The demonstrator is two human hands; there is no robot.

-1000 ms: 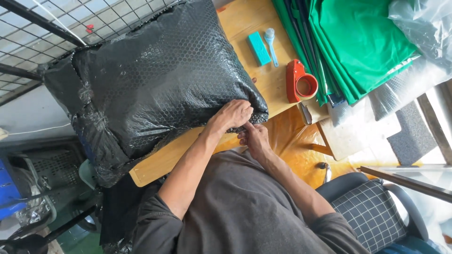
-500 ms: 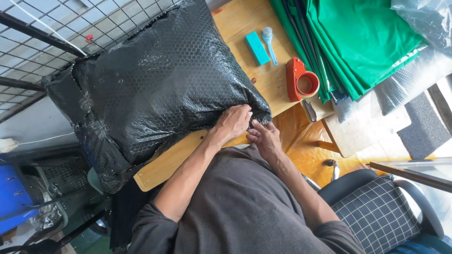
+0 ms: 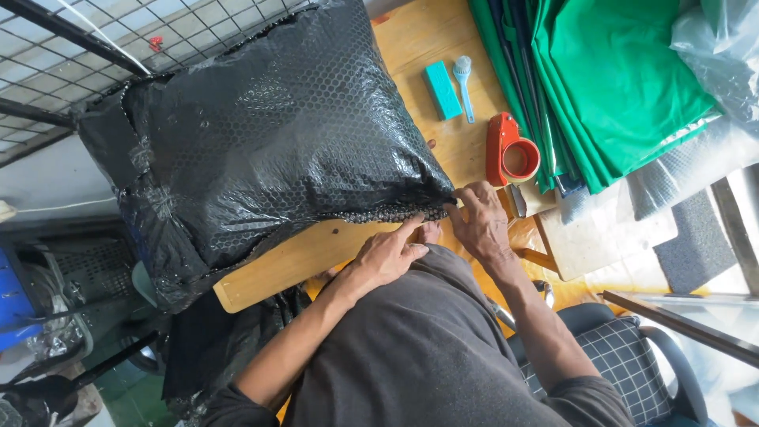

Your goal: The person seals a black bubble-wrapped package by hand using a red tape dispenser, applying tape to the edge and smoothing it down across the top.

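Head view: a large black bubble-wrap parcel (image 3: 269,150) fills the upper left and centre of the frame, lying on a wooden table (image 3: 316,253) with its left part overhanging the table's end. The parcel looks fully wrapped; only its near seam, a frilled edge running along the lower right of the bundle, is being handled, so I judge the wrapping done and the closing of this edge as what remains. No tape shows along that seam.

The right hand (image 3: 482,225), at centre right of the frame, pinches the corner of the seam, its fingers (image 3: 466,198) closed on the bubble-wrap edge. The left hand (image 3: 387,257), just left of it, rests on the table with its index finger stretched out to touch the seam; it presses rather than grasps, the other fingers loosely curled with nothing in them.

Just above and right of the right hand lies a red tape dispenser (image 3: 510,154), near the parcel's corner. Higher up sit a teal block (image 3: 443,89) and a small brush (image 3: 465,83) side by side. Folded green sheets (image 3: 617,87) cover the upper right, with clear plastic beside them. A wire grid (image 3: 95,47) stands at upper left, and a checked chair (image 3: 624,368) at lower right. Nothing lies on the seam itself.
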